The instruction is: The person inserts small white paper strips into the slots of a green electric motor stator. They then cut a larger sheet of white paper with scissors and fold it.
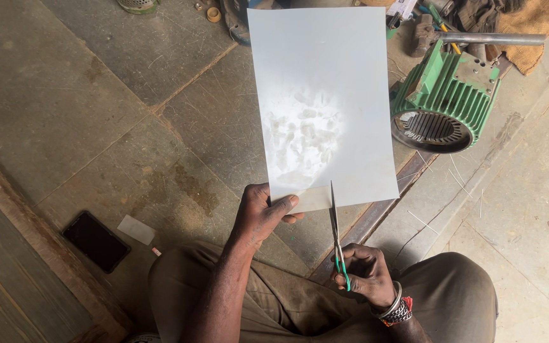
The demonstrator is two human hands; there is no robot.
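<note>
My left hand (pixel 260 215) pinches the near left corner of a large white sheet (pixel 322 101), holding it up over the stone floor. Scissors (pixel 336 235) with green handles are gripped by my right hand (pixel 365 272), blades pointing away from me and cutting into the sheet's near edge. Bangles circle my right wrist. My knees in brown trousers frame both hands.
A green finned motor housing (pixel 445 101) lies on the floor to the right of the sheet, with a metal pipe (pixel 494 39) and tools behind it. A black phone (pixel 95 241) and a small paper scrap (pixel 136 229) lie at the left near a wooden edge.
</note>
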